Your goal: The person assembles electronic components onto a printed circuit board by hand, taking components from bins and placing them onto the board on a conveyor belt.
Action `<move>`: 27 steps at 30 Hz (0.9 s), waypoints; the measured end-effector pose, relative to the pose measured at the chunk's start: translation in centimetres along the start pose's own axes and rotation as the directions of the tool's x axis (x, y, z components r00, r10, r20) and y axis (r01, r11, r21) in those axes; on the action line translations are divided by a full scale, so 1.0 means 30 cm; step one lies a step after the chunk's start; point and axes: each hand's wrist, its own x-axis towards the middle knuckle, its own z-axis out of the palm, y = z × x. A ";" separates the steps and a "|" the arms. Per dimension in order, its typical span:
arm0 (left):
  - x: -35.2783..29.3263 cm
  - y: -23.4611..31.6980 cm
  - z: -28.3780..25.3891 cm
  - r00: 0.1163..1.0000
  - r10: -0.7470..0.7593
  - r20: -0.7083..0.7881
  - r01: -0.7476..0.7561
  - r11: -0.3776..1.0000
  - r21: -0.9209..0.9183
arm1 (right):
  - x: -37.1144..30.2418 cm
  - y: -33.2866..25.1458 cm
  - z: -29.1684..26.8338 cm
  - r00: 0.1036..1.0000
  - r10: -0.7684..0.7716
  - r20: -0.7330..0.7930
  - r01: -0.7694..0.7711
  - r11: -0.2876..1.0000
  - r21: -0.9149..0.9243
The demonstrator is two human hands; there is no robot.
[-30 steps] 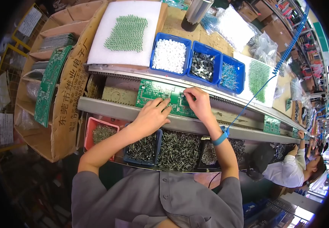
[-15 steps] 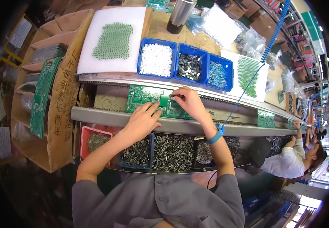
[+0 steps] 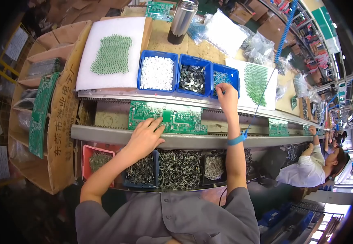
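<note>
A green circuit board (image 3: 184,120) lies in the rail track in front of me. My left hand (image 3: 144,136) rests on its near edge, fingers stretched out and holding nothing. At the near side of a blue bin of light-blue leaded components (image 3: 222,77), my right hand (image 3: 228,98) has its fingers pinched together; what is between them is too small to make out. A blue wrist strap (image 3: 236,140) with a coiled cord circles my right wrist. Left of that bin stand a blue bin of dark metallic parts (image 3: 192,78) and one of white connectors (image 3: 157,73).
White foam sheets with rows of green parts (image 3: 111,55) lie beyond the rail (image 3: 164,141). Below it sit bins of loose components (image 3: 179,168) and a red bin (image 3: 87,162). A cardboard box (image 3: 64,122) stands left, a steel flask (image 3: 182,22) behind. A co-worker (image 3: 306,168) is at right.
My right hand has left the circuit board and moved right and away to the bin of light-blue components. My left hand stays on the board; the whole view has shifted slightly.
</note>
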 end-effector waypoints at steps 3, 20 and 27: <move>0.003 -0.008 0.000 1.000 -0.002 -0.011 0.002 0.999 -0.045 | -0.010 -0.012 -0.015 0.996 -0.073 -0.052 0.075 0.996 0.038; 0.109 0.061 0.017 0.961 -0.254 0.110 0.208 0.403 -0.891 | -0.316 -0.362 -0.124 0.844 -0.307 0.440 0.022 0.840 0.543; 0.092 0.062 0.022 0.948 -0.306 0.091 0.185 0.297 -0.937 | -0.303 -0.357 -0.113 0.849 -0.311 0.428 0.038 0.843 0.536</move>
